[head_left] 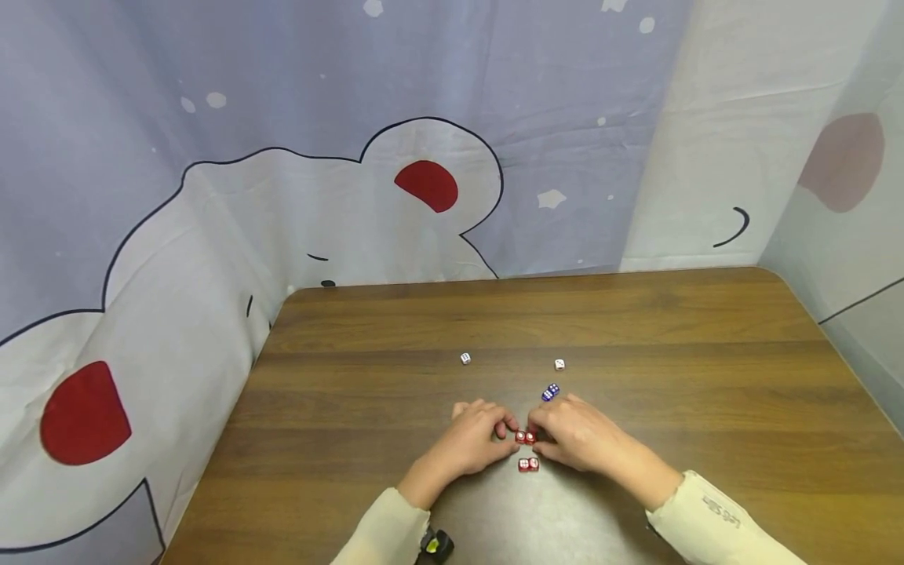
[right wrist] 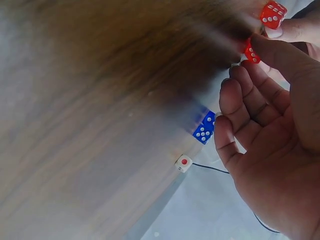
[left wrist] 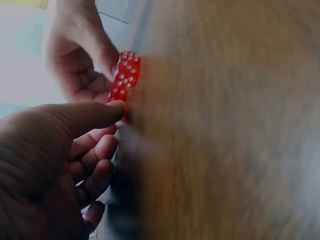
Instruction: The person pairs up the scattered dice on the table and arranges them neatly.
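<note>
Two red dice (head_left: 525, 437) sit side by side between the fingertips of both hands. My left hand (head_left: 472, 438) pinches the left die with thumb and forefinger; its other fingers curl loosely. At the right die, thumb and forefinger of my right hand (head_left: 581, 434) pinch from the other side. Another pair of red dice (head_left: 528, 464) lies together just nearer to me. In the right wrist view, the thumb covers part of a red die (right wrist: 252, 52). Two blue dice (head_left: 551, 391) touch each other on the table, just beyond the right hand.
One white die (head_left: 465, 359) lies farther back on the left of the wooden table (head_left: 339, 439), another white die (head_left: 559, 365) back on the right. A patterned curtain (head_left: 565, 141) hangs behind the table. A black device (head_left: 438, 544) is by the left sleeve.
</note>
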`<state>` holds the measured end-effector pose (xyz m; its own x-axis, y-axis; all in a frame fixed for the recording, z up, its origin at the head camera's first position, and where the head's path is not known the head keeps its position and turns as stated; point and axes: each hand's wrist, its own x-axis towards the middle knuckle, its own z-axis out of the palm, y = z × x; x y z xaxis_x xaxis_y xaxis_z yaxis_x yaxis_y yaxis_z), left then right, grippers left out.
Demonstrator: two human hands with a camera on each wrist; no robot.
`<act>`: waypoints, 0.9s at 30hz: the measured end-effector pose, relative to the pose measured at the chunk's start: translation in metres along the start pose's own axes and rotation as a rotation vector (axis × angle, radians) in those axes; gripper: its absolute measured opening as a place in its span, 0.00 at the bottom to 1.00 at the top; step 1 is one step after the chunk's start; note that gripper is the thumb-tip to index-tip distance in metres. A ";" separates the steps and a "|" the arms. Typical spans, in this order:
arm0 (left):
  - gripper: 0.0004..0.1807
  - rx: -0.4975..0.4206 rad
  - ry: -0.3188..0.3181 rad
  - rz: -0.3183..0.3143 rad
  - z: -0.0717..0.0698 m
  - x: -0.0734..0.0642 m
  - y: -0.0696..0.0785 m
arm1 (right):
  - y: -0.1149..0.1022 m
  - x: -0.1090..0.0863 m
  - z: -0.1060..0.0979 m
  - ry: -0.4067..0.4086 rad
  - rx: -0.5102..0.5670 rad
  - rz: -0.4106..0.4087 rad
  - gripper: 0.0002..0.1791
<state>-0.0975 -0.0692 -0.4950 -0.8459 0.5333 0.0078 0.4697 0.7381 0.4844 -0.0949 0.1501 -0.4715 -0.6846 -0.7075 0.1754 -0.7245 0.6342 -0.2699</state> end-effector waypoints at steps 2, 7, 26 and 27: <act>0.09 -0.002 -0.011 0.002 -0.002 -0.001 -0.003 | 0.002 -0.002 -0.001 -0.006 0.003 0.010 0.12; 0.09 0.007 -0.025 -0.005 -0.006 -0.001 -0.009 | 0.006 -0.008 -0.003 -0.024 0.005 0.038 0.11; 0.08 -0.013 0.002 -0.030 -0.005 0.014 -0.009 | 0.021 -0.027 -0.012 -0.077 0.174 0.186 0.15; 0.08 -0.014 0.004 -0.030 -0.005 0.016 -0.008 | 0.022 -0.028 -0.012 -0.077 0.172 0.192 0.15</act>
<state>-0.1162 -0.0686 -0.4942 -0.8604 0.5096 -0.0036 0.4409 0.7479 0.4963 -0.0924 0.1874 -0.4711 -0.7956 -0.6049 0.0344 -0.5529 0.7016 -0.4495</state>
